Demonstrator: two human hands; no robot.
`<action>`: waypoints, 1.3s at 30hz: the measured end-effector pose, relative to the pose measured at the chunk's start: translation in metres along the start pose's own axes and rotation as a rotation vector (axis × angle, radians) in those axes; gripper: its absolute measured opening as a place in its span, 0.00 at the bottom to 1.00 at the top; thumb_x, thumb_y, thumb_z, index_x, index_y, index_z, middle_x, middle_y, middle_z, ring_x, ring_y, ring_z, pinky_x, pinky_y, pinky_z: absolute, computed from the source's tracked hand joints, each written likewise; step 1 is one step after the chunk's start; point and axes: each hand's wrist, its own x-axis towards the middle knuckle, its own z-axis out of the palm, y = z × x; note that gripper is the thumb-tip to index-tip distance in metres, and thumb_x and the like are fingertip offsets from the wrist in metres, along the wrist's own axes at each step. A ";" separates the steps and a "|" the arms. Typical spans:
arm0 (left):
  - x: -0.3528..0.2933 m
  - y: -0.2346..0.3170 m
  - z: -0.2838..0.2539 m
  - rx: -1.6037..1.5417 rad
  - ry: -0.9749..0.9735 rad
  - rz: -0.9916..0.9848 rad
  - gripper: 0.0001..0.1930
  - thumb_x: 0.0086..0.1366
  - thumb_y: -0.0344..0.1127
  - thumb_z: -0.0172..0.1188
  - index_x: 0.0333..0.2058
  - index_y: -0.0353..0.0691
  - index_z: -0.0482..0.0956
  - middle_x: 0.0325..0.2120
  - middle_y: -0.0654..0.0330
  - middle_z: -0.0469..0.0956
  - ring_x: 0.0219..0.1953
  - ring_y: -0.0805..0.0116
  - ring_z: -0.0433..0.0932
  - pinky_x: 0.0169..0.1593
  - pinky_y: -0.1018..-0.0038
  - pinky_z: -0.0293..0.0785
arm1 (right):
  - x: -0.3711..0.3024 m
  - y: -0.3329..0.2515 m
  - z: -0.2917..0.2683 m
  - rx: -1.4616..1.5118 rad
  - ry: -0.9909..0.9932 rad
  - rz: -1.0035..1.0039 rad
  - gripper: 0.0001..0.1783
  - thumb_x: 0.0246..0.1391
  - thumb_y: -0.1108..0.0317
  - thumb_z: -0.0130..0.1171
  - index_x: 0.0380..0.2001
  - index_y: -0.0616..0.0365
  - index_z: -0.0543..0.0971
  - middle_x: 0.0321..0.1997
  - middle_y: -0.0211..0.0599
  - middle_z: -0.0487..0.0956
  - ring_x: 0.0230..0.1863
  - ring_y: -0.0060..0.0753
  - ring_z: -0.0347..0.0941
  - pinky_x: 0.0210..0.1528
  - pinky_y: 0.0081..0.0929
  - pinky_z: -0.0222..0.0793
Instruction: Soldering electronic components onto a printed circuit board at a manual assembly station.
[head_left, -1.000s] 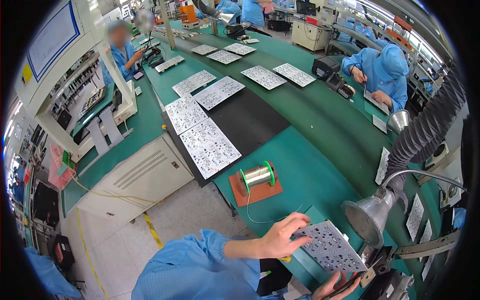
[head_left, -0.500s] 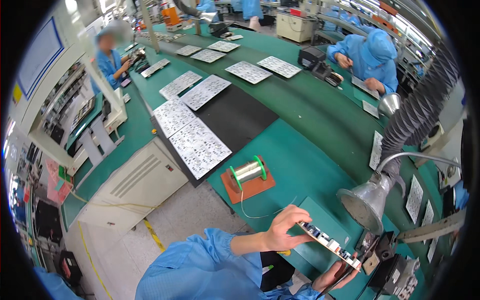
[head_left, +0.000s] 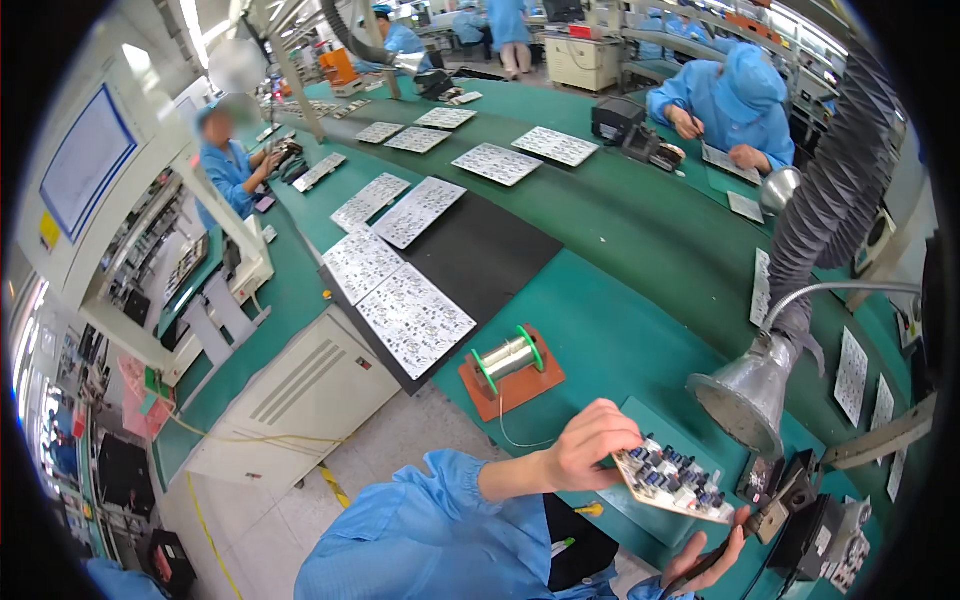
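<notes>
A circuit board (head_left: 672,478) crowded with dark blue and white components is raised over the green bench, tilted with its component side showing. Fingers and thumb of my left hand (head_left: 598,445) pinch its left end. At its lower right corner is my right hand (head_left: 712,562), curled around a slim dark cord-like piece (head_left: 690,574); whether its fingertips also touch the board I cannot tell. A spool of solder wire (head_left: 508,358) with green rims stands on an orange-brown base (head_left: 535,384), its loose strand trailing toward my left hand.
A metal fume-extraction hood (head_left: 740,400) on a grey hose hangs right of the board. Black soldering equipment (head_left: 805,540) sits below it. Several flat white boards (head_left: 415,318) lie on a black mat (head_left: 500,245). A co-worker (head_left: 730,105) works across the bench.
The board has turned from nearly edge-on, so its component side shows more. My right hand has shifted slightly right and lower against the board's end. The whole view has moved a little.
</notes>
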 end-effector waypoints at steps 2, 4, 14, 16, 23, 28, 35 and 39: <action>0.001 0.003 0.003 -0.015 -0.005 0.000 0.16 0.46 0.24 0.71 0.33 0.30 0.74 0.30 0.51 0.77 0.28 0.60 0.76 0.31 0.68 0.71 | 0.004 -0.003 0.007 -0.010 -0.002 -0.091 0.22 0.53 0.72 0.62 0.50 0.69 0.72 0.47 0.55 0.75 0.46 0.52 0.74 0.53 0.40 0.68; 0.001 0.005 0.005 -0.025 -0.003 0.006 0.16 0.46 0.24 0.71 0.32 0.29 0.74 0.30 0.51 0.76 0.28 0.58 0.76 0.32 0.66 0.71 | 0.005 -0.004 0.009 -0.045 -0.041 -0.069 0.19 0.55 0.69 0.61 0.47 0.70 0.74 0.46 0.55 0.75 0.45 0.49 0.75 0.51 0.38 0.69; -0.006 0.009 0.009 -0.093 -0.041 -0.007 0.17 0.46 0.26 0.71 0.34 0.30 0.74 0.34 0.51 0.75 0.30 0.58 0.75 0.34 0.66 0.71 | -0.018 0.023 0.001 -0.249 0.043 -0.163 0.37 0.63 0.41 0.41 0.44 0.73 0.74 0.39 0.52 0.77 0.34 0.48 0.75 0.38 0.35 0.72; -0.005 0.010 0.010 -0.089 -0.044 -0.006 0.17 0.46 0.26 0.71 0.34 0.30 0.74 0.33 0.51 0.75 0.30 0.58 0.75 0.34 0.66 0.71 | -0.021 0.028 0.004 -0.250 0.103 -0.197 0.37 0.63 0.41 0.41 0.44 0.73 0.74 0.38 0.52 0.77 0.34 0.48 0.75 0.38 0.35 0.72; -0.002 0.008 0.013 -0.013 -0.032 -0.004 0.16 0.44 0.26 0.69 0.33 0.33 0.74 0.31 0.52 0.77 0.28 0.58 0.77 0.31 0.66 0.72 | -0.029 0.018 -0.008 -0.048 -0.128 0.173 0.23 0.61 0.60 0.55 0.52 0.65 0.66 0.54 0.61 0.71 0.54 0.56 0.68 0.58 0.44 0.61; -0.001 0.008 0.011 0.082 -0.100 -0.035 0.18 0.42 0.29 0.72 0.32 0.34 0.74 0.29 0.53 0.78 0.28 0.59 0.78 0.32 0.66 0.72 | -0.022 0.011 -0.006 -0.077 -0.126 0.108 0.18 0.56 0.70 0.59 0.48 0.65 0.69 0.49 0.60 0.75 0.48 0.50 0.73 0.54 0.38 0.65; 0.006 0.011 0.010 0.106 -0.189 -0.086 0.23 0.39 0.34 0.73 0.35 0.33 0.76 0.33 0.52 0.78 0.31 0.56 0.78 0.34 0.66 0.73 | -0.005 0.006 -0.006 -0.050 -0.133 0.089 0.21 0.45 0.71 0.67 0.43 0.59 0.71 0.44 0.58 0.75 0.41 0.54 0.75 0.44 0.41 0.71; 0.007 0.012 0.012 0.085 -0.204 -0.075 0.23 0.39 0.33 0.73 0.35 0.31 0.76 0.33 0.50 0.78 0.32 0.55 0.78 0.35 0.66 0.74 | -0.005 0.004 -0.006 -0.027 -0.117 0.110 0.22 0.43 0.72 0.69 0.42 0.56 0.73 0.45 0.56 0.76 0.42 0.53 0.75 0.45 0.41 0.71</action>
